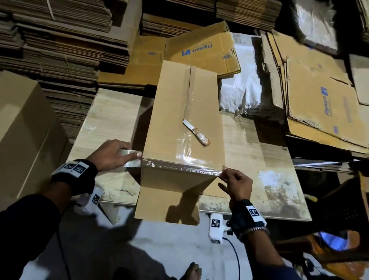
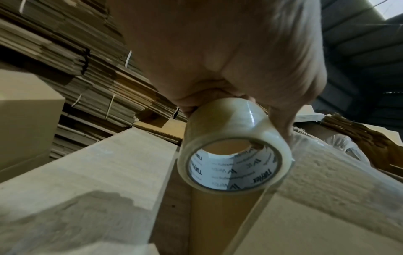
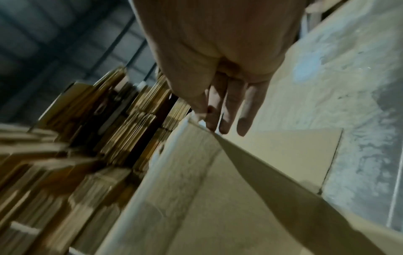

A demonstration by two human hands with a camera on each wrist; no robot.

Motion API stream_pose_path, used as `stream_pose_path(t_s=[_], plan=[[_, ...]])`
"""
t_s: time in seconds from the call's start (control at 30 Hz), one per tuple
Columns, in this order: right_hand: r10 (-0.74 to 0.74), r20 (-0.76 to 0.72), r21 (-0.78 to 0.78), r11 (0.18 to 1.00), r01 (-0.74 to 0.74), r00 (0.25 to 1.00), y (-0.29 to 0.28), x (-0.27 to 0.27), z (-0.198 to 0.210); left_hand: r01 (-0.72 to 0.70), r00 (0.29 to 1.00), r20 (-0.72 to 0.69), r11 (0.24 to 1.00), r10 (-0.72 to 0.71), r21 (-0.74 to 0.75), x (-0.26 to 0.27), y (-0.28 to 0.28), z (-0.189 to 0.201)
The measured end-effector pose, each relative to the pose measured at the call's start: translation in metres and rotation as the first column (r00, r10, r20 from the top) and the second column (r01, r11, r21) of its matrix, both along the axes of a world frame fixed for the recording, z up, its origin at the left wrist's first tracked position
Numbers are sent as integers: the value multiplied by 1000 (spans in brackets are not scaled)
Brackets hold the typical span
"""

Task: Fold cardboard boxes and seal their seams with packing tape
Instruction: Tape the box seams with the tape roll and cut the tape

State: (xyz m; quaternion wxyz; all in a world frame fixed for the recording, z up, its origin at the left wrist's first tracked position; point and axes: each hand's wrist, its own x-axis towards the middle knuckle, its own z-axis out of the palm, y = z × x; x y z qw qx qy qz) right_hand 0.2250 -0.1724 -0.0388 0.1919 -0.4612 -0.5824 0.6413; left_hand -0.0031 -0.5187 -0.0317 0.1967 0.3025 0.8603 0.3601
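A long brown cardboard box [image 1: 185, 101] lies on the wooden table [image 1: 259, 167], its top seam covered with clear tape. A strip of clear tape [image 1: 182, 164] stretches across the box's near top edge. At the near left corner my left hand [image 1: 117, 155] grips the clear tape roll [image 1: 131, 160]; the left wrist view shows the roll [image 2: 235, 155] in the left hand [image 2: 229, 69] against the box [image 2: 327, 198]. My right hand [image 1: 228, 172] pinches the tape's free end at the near right corner. In the right wrist view its fingers [image 3: 246, 110] reach the box [image 3: 196, 189] corner.
A knife [image 1: 198, 133] with a wooden handle lies on top of the box. Tall stacks of flat cardboard [image 1: 52, 20] stand at the left and back, loose flattened boxes [image 1: 319, 101] at the right. A made-up box [image 1: 3, 134] stands left of the table.
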Motion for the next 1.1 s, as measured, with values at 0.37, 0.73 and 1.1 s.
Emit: stream_pose_path(t_s=[0.37, 0.73, 1.1], plan=[[98, 446, 328, 907, -265, 889, 4, -10, -5, 89, 996, 16, 996, -89, -25, -7, 3, -9], [523, 636, 752, -252, -609, 568, -143, -126, 36, 89, 994, 68, 996, -87, -27, -12, 0, -9], [391, 828, 560, -554, -616, 402, -111, -127, 7, 50, 999, -9, 990, -52, -135, -17, 0, -22]])
